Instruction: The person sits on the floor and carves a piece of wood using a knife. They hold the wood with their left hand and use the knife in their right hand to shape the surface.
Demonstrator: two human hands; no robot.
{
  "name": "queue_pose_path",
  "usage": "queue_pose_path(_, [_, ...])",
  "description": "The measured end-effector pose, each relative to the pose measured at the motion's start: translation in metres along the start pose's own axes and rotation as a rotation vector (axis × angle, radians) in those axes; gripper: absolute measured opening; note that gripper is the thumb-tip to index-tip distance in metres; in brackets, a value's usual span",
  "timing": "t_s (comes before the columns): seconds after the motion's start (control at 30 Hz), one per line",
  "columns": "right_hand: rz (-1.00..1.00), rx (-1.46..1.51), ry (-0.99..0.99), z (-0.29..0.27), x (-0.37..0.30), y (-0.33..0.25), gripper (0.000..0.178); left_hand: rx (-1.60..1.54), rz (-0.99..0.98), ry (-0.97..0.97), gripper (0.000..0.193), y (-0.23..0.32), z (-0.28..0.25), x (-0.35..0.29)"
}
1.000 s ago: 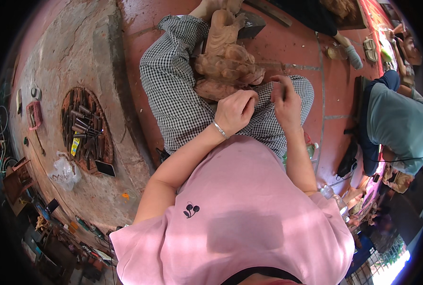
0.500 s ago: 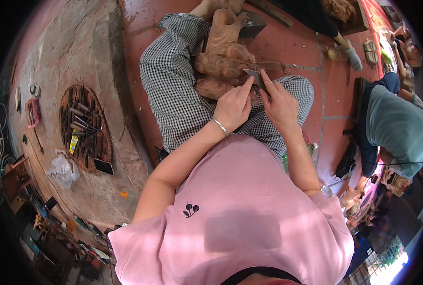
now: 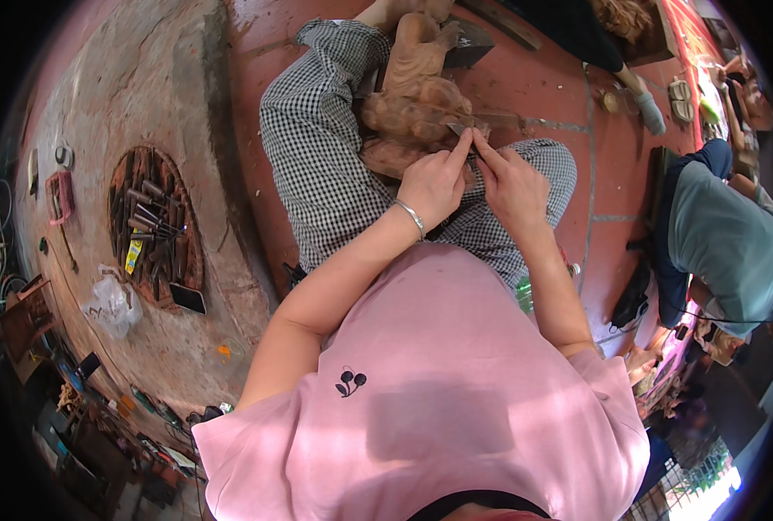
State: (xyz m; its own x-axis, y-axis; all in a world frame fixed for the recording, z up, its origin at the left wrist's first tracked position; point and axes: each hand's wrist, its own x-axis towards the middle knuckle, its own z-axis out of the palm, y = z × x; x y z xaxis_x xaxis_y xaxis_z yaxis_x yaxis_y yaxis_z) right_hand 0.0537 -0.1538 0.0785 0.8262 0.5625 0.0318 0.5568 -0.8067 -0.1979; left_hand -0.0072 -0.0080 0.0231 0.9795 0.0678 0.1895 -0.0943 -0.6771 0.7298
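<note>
A reddish-brown wood carving, with rounded bulges and a narrower far part, lies between my bent legs in checked trousers. My left hand, a silver bangle at its wrist, and my right hand meet at the carving's near right side. Between their fingertips they pinch a small flat grey piece. Its edge is against or very close to the wood. Fingers hide most of it, so I cannot tell whether it is a blade or a folded sheet.
On the stone slab at left, a round basket holds several dark-handled tools. A phone and a clear plastic bag lie beside it. A person in a grey-green shirt sits at right on red floor tiles.
My fingertips have drawn closer together, and less of the grey piece shows. The hands have shifted only slightly, and the carving stays between my legs.
</note>
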Motion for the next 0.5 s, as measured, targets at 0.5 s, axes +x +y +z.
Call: queue_pose_path(0.5, [-0.058,0.054,-0.054,0.002,-0.01,0.013,0.04,-0.089,0.12,0.044,0.056,-0.011,0.0,0.0])
